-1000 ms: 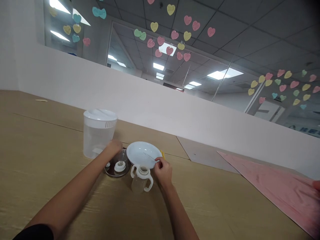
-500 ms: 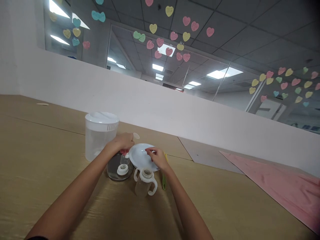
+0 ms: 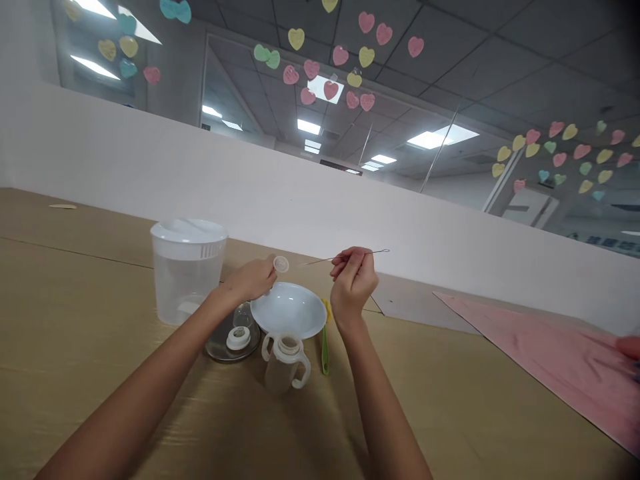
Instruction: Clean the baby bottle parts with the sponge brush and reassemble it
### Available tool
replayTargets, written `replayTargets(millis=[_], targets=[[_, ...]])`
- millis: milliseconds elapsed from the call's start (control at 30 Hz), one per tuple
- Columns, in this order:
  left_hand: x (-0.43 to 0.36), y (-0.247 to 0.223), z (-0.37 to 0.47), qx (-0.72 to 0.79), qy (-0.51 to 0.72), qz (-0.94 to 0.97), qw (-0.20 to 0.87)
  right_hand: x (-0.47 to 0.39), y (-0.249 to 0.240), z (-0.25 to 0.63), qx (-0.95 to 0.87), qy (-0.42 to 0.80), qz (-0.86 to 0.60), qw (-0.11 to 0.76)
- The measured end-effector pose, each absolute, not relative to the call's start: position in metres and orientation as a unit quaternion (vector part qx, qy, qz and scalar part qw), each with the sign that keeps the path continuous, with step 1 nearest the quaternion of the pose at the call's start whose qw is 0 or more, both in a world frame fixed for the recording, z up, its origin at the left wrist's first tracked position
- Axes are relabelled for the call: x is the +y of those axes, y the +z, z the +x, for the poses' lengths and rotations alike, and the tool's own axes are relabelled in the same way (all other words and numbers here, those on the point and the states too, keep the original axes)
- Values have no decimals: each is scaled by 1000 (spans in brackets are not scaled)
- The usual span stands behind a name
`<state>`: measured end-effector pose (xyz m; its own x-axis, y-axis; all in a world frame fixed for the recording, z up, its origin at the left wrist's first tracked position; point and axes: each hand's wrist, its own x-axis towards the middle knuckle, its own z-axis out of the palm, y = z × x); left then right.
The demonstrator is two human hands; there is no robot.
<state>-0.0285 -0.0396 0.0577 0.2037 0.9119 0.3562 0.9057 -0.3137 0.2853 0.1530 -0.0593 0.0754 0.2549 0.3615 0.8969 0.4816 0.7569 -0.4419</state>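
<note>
1. Step in hand, as judged: lining up a thin wire [image 3: 320,260] with a small clear round piece [image 3: 281,265], both raised above a white bowl [image 3: 285,310].
2. Next move, as judged: calls for a steady left hold and a careful aim of the wire's tip at the round piece, with little force, the wire looking easily bent.
3. Thin wire: slender, straight, nearly level; small loop at the right end, paler tip at the left. Bristles, if any, too fine to tell.
4. Small round piece: see-through, pale rim turned towards the viewer; near the wire's tip, with a gap showing between.
5. Left hand [image 3: 253,279]: pinching the round piece at the fingertips, beyond the bowl's left rim.
6. Right hand [image 3: 353,283]: fingers bunched, pinching the wire along its middle, up and right of the bowl.
7. White bowl: shallow, glossy, upright on the table [image 3: 425,400].
8. Two-handled bottle [image 3: 280,375]: uncapped, upright, in front of the bowl.
9. Dark tray [image 3: 219,347]: left of the bowl, bearing a white ring [image 3: 239,338] and a clear cap [image 3: 243,315].
10. Green-handled brush [image 3: 325,357]: right of the bowl.
11. Lidded tub [image 3: 187,277]: behind the tray, translucent.
</note>
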Motion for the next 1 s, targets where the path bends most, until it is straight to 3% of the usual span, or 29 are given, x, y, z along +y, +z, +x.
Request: replayTargets(millis=[267,1000], targets=[[-43,57,-22,570,208,795,-22,-62,61,139,-676,-198,-250,665],[-62,72,-9,467,306,829,-18,-68,60,144,-666,-237,-219,673]])
